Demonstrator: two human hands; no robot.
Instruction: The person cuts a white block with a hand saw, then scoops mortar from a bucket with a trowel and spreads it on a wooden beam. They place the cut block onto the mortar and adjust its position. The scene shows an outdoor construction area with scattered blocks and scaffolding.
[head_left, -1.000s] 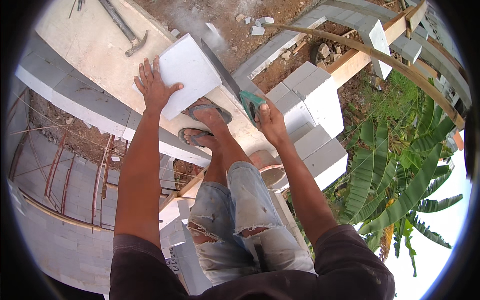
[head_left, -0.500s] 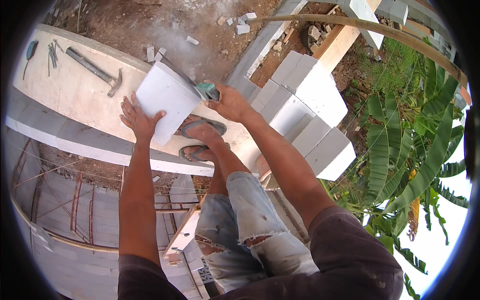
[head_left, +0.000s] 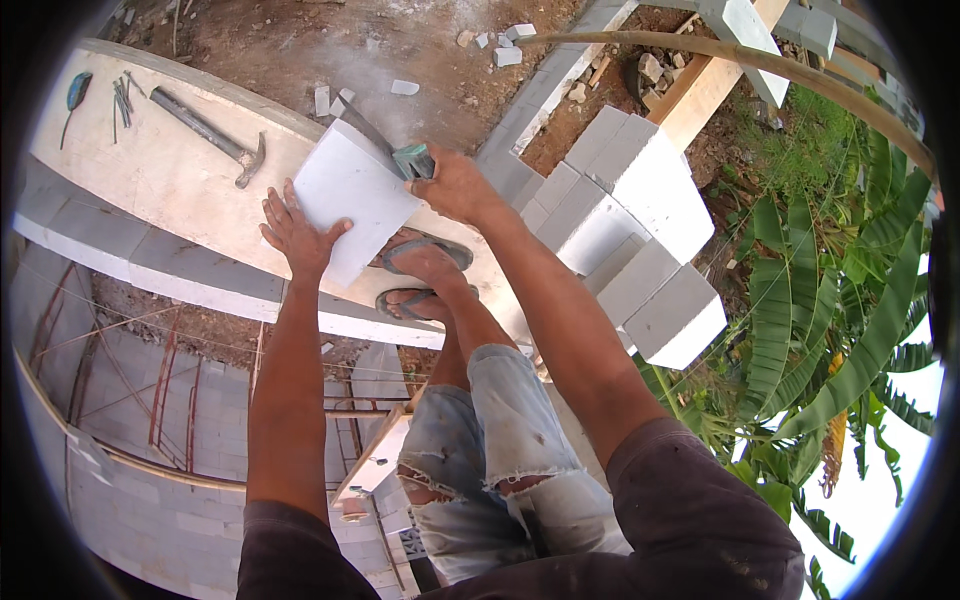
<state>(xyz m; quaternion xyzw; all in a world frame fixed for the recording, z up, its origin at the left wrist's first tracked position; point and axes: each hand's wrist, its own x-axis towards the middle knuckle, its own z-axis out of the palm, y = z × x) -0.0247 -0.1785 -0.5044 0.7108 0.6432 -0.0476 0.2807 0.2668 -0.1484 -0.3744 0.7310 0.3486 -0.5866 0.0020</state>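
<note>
My right hand (head_left: pixel 455 187) is closed round the green handle of a handsaw (head_left: pixel 411 160). The saw's dark blade runs along the far edge of a white lightweight block (head_left: pixel 358 200), and its tip stands out past the block's far corner. Part of the blade is hidden behind the block. My left hand (head_left: pixel 297 235) lies with spread fingers against the block's left side, the thumb on its top face. The block rests on a pale board (head_left: pixel 200 185), just beyond my sandalled feet (head_left: pixel 425 265).
On the board's left lie a hammer (head_left: pixel 210 137), several nails (head_left: pixel 122 102) and a blue-handled tool (head_left: pixel 78 90). Stacked blocks (head_left: pixel 600 205) stand at the right. A drop with scaffold rods (head_left: pixel 165 390) lies below left; a curved pole (head_left: pixel 720 48) crosses the far right.
The handsaw has slid far-left along the block's edge, with more of its blade past the corner. My left hand keeps its place on the block. The whole view has shifted slightly.
</note>
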